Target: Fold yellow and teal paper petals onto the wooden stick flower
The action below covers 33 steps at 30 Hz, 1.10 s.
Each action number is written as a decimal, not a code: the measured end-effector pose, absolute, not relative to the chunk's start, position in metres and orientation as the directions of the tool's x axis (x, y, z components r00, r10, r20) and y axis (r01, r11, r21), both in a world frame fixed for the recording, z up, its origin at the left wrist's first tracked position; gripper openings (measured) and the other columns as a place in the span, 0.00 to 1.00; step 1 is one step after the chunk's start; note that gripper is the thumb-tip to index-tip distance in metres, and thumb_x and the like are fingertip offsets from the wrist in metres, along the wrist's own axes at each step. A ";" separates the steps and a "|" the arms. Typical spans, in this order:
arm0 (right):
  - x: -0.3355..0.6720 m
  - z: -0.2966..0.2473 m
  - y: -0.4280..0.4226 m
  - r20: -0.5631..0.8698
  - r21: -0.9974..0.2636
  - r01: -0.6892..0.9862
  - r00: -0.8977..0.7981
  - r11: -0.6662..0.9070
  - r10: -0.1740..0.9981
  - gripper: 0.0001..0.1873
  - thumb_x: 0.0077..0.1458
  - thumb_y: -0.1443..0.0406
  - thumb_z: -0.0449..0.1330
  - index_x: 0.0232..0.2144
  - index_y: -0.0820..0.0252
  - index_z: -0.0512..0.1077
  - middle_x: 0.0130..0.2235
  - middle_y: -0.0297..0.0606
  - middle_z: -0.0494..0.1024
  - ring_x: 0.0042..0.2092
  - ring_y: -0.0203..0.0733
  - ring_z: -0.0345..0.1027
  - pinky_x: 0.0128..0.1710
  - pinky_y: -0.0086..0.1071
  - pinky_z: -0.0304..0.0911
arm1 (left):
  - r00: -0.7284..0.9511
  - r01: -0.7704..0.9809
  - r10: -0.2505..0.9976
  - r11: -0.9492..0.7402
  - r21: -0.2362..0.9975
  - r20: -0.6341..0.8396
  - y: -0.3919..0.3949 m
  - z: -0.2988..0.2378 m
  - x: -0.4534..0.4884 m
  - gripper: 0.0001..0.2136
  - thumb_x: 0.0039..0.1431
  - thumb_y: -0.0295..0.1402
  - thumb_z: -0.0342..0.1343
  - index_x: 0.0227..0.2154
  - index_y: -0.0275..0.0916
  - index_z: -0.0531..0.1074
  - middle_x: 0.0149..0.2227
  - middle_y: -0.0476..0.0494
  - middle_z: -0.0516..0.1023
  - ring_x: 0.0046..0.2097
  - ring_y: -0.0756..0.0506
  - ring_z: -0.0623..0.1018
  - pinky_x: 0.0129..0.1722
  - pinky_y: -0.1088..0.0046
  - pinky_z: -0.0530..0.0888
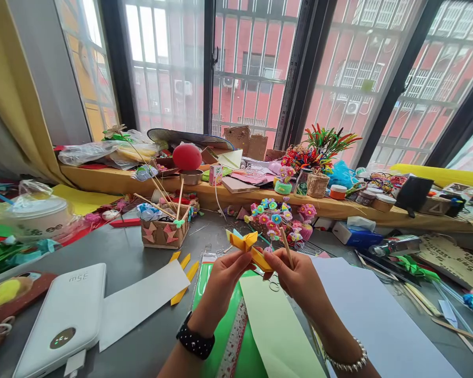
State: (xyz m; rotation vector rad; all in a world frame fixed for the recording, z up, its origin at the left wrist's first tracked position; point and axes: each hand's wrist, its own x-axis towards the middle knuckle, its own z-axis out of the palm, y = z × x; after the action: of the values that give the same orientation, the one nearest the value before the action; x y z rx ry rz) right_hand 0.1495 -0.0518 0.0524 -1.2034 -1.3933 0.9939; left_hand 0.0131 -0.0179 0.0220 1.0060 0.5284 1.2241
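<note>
My left hand pinches a yellow folded-paper piece with pointed petal-like tips. Between the thumb and fingers of my right hand is another yellow folded strip, its far end close against the first piece; whether they are joined I cannot tell. A thin wooden stick also stands up out of my right hand. Below both hands lie a pale green paper sheet, a patterned ruler and a green folder. More yellow folded strips rest to the left.
A white power bank with a cable lies left, beside a white paper strip. Behind stands a cardboard box holding sticks. Colourful pipe-cleaner flowers sit ahead. White paper, a plastic bottle and a tissue box are right.
</note>
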 end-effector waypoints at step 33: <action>0.148 0.043 -0.050 0.546 -0.560 0.658 -0.163 0.503 0.822 0.11 0.52 0.59 0.55 0.29 0.60 0.71 0.24 0.33 0.72 0.21 0.32 0.56 0.21 0.26 0.53 | 0.169 -0.567 0.983 0.038 0.823 0.071 -0.016 0.020 0.017 0.11 0.43 0.38 0.61 0.24 0.35 0.70 0.24 0.50 0.73 0.28 0.52 0.72 0.32 0.76 0.68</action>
State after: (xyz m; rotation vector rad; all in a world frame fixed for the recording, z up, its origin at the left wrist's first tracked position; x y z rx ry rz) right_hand 0.1475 -0.0500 0.0434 -1.2242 -1.8932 0.2411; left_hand 0.0165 -0.0158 0.0204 0.8502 0.6236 1.3150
